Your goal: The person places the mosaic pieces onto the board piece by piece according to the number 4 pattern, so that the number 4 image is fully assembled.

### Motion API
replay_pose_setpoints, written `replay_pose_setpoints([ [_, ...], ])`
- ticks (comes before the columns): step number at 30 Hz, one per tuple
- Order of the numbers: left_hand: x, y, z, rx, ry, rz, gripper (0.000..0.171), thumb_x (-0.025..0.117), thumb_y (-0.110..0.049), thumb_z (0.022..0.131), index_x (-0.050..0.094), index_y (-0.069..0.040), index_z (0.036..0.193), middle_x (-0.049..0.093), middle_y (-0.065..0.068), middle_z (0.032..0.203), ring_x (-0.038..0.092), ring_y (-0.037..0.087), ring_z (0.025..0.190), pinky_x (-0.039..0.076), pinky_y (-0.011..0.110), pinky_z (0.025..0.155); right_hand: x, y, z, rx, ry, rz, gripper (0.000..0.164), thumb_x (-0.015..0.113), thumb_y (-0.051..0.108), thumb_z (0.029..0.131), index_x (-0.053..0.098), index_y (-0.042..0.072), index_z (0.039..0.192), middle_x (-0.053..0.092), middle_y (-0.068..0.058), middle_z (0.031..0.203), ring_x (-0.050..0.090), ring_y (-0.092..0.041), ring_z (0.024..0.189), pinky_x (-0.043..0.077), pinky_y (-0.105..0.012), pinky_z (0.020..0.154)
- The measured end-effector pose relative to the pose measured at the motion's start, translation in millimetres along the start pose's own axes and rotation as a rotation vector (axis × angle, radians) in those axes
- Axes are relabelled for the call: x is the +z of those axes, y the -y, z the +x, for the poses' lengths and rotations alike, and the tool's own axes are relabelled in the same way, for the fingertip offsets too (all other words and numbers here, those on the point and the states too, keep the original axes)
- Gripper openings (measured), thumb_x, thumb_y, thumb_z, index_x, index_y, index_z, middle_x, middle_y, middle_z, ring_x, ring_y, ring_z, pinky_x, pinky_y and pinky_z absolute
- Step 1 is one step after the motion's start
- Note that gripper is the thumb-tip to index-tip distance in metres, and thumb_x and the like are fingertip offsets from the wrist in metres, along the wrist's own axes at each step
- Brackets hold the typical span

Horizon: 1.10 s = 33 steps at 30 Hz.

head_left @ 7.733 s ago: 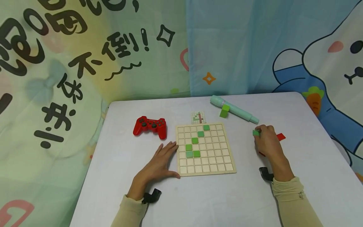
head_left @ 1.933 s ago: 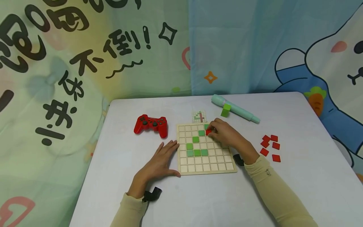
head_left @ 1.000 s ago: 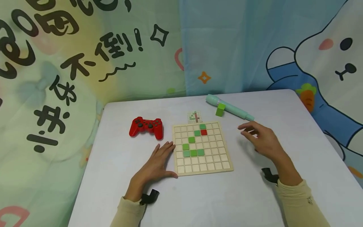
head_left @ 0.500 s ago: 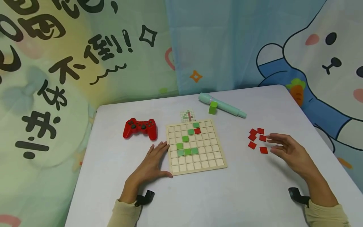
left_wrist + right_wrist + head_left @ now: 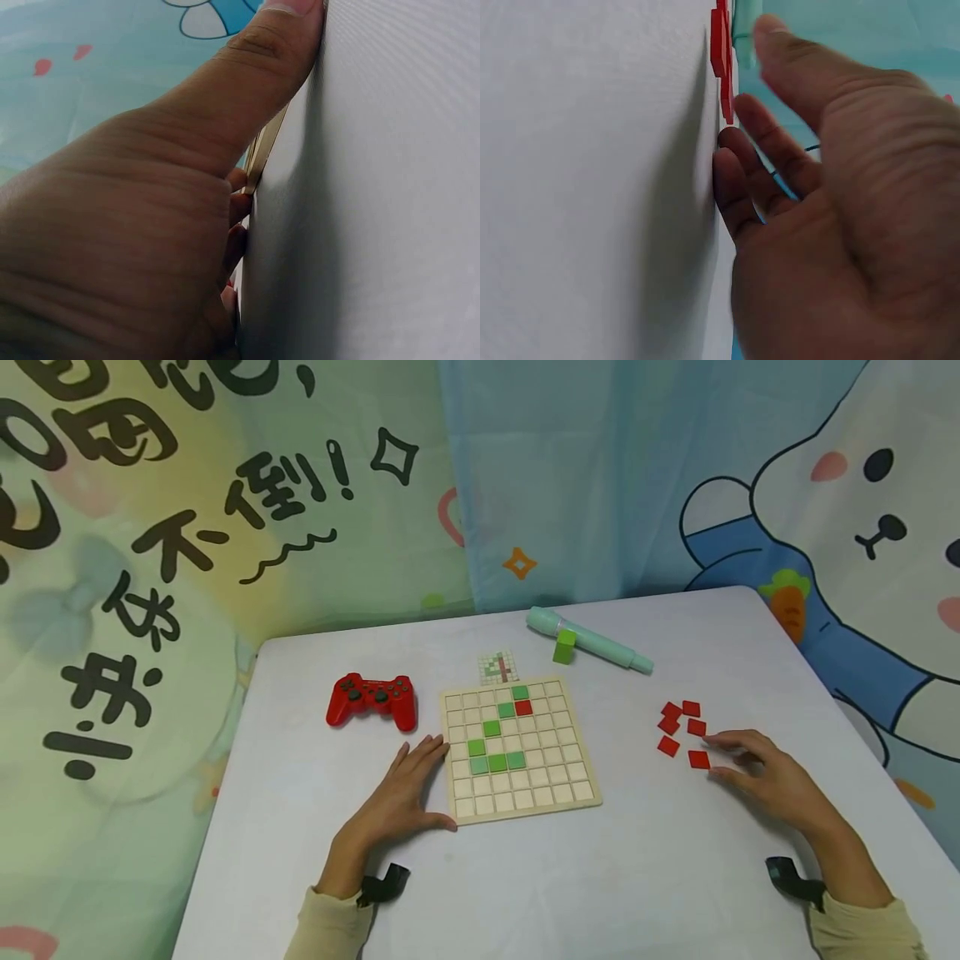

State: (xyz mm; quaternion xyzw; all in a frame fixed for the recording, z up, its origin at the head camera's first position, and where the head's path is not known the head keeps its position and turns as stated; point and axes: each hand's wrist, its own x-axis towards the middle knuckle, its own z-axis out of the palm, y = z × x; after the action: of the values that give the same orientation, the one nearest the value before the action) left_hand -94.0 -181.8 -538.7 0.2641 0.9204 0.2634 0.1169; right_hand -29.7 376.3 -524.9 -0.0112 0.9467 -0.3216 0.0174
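Observation:
A wooden grid board (image 5: pixel 540 795) lies on the white table, with several green tiles (image 5: pixel 497 762) in its cells and one red tile (image 5: pixel 523 707) near the top. My left hand (image 5: pixel 401 793) rests at the board's left side, fingers extended at its edge and thumb by the lower corner. In the left wrist view the board's thin edge (image 5: pixel 262 154) shows behind the thumb. My right hand (image 5: pixel 783 789) is beside several loose red tiles (image 5: pixel 699 760), thumb and fingers apart around the nearest one's right side, with nothing held. The right wrist view shows those red squares (image 5: pixel 718 45) beyond the fingertips.
A small printed pattern card (image 5: pixel 498 667) lies just behind the board. Left of it is a red game controller (image 5: pixel 371 700). At the back right lies a mint-green tube (image 5: pixel 600 647) with a green cube (image 5: pixel 565 646) in front of it. A printed curtain (image 5: pixel 360 577) hangs behind the table.
A green tile and then a red tile were added to the board by my right hand. It has since moved back right to the loose red tiles, lowering slightly. My left hand stays put.

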Motion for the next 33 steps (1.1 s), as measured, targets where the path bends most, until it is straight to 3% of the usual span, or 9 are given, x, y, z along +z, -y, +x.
replay_pose_setpoints([
  [6, -0.8, 1.5, -1.6, -0.006, 0.002, 0.008, 0.125, 0.099, -0.048, 0.069, 0.032, -0.012, 0.168, 0.029, 0.007, 0.177, 0.024, 0.028, 0.167, 0.011, 0.053, 0.141, 3.0, 1.1, 5.4, -0.067, -0.023, -0.003, 0.046, 0.084, 0.018, 0.092, 0.069, 0.011, 0.135, 0.061, -0.016, 0.133, 0.046, 0.001, 0.115, 0.027, 0.014, 0.09],
  [8, -1.1, 2.6, -1.9, -0.01, 0.002, 0.014, 0.125, 0.099, -0.048, 0.07, 0.032, -0.012, 0.168, 0.029, 0.008, 0.178, 0.024, 0.028, 0.167, 0.01, 0.053, 0.141, 4.1, 4.6, 10.2, -0.088, -0.024, -0.005, 0.045, 0.085, 0.016, 0.091, 0.069, 0.011, 0.133, 0.063, -0.016, 0.132, 0.051, -0.006, 0.119, 0.027, 0.014, 0.091],
  [12, -1.3, 4.1, -2.6, -0.019, 0.005, 0.017, 0.125, 0.099, -0.048, 0.07, 0.031, -0.012, 0.169, 0.028, 0.007, 0.178, 0.023, 0.028, 0.168, 0.01, 0.052, 0.141, 6.8, 11.2, 18.9, -0.099, 0.009, -0.014, 0.045, 0.084, 0.017, 0.092, 0.069, 0.01, 0.133, 0.063, -0.018, 0.13, 0.054, -0.035, 0.122, 0.025, 0.014, 0.09],
  [15, -1.1, 3.8, -3.1, -0.014, 0.005, 0.0, 0.125, 0.099, -0.048, 0.07, 0.031, -0.012, 0.169, 0.028, 0.007, 0.178, 0.023, 0.028, 0.168, 0.01, 0.052, 0.141, 8.0, 10.7, 18.6, -0.077, 0.03, -0.022, 0.046, 0.084, 0.018, 0.092, 0.069, 0.008, 0.134, 0.062, -0.02, 0.13, 0.055, -0.042, 0.123, 0.024, 0.014, 0.089],
  [24, -1.0, 2.9, -4.5, -0.02, 0.002, 0.004, 0.125, 0.099, -0.049, 0.07, 0.031, -0.013, 0.169, 0.028, 0.006, 0.178, 0.023, 0.027, 0.168, 0.01, 0.051, 0.141, 6.9, 8.4, 17.5, -0.053, 0.018, -0.048, 0.037, 0.084, 0.011, 0.091, 0.073, 0.009, 0.127, 0.061, -0.019, 0.125, 0.06, -0.038, 0.112, 0.03, 0.012, 0.082],
  [33, 0.1, 2.7, -0.9, -0.008, 0.011, 0.021, 0.124, 0.098, -0.05, 0.07, 0.031, -0.013, 0.169, 0.029, 0.006, 0.178, 0.023, 0.025, 0.168, 0.01, 0.05, 0.141, 1.6, 16.3, 16.2, 0.044, 0.028, -0.045, 0.04, 0.082, 0.02, 0.095, 0.068, 0.007, 0.131, 0.063, -0.021, 0.128, 0.06, -0.039, 0.113, 0.037, 0.006, 0.075],
])
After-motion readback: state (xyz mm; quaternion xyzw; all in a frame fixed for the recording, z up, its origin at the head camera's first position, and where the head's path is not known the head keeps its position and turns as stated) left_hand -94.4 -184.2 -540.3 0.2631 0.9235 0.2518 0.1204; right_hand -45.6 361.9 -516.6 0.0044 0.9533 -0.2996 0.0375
